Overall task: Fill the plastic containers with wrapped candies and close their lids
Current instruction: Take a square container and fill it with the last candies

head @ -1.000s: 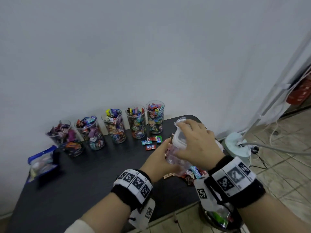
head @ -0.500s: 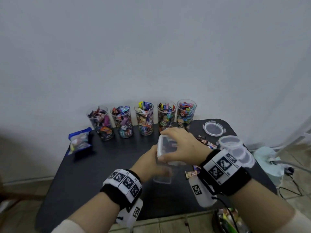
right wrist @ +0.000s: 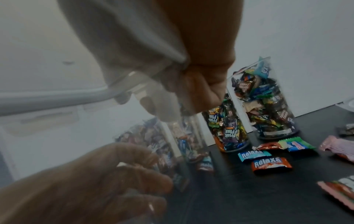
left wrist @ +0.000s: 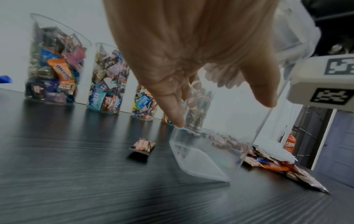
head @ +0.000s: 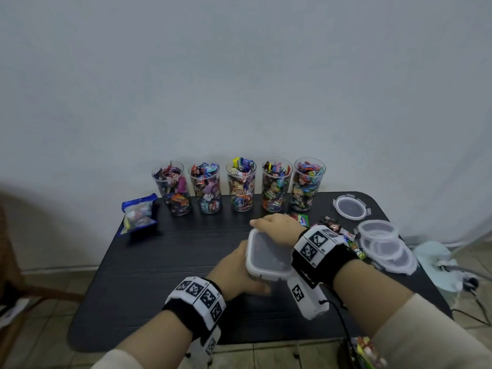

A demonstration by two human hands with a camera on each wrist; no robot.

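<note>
Container [head: 269, 258] is now sitting lower vs 0.5 s ago, centre frame, tilting on table [head: 159, 262]. Your left hand [head: 234, 272] is gripping its wall; right hand [head: 279, 226] is clasping the lid. Risk: it's empty & tilted, so uneven pressing could be skidding it into loose candies [left wrist: 272, 162].

**Dim, soft light; wrist views blurred**

The head view is dim and evenly lit, the wall [head: 239, 75] greying toward the corners, with wide-angle bending at the edges. The dark table [head: 159, 262] carries faint sheen and soft reflections under the cups [left wrist: 55, 60]. Both wrist views are murky; the right one is hazy and smeared at left.
</note>
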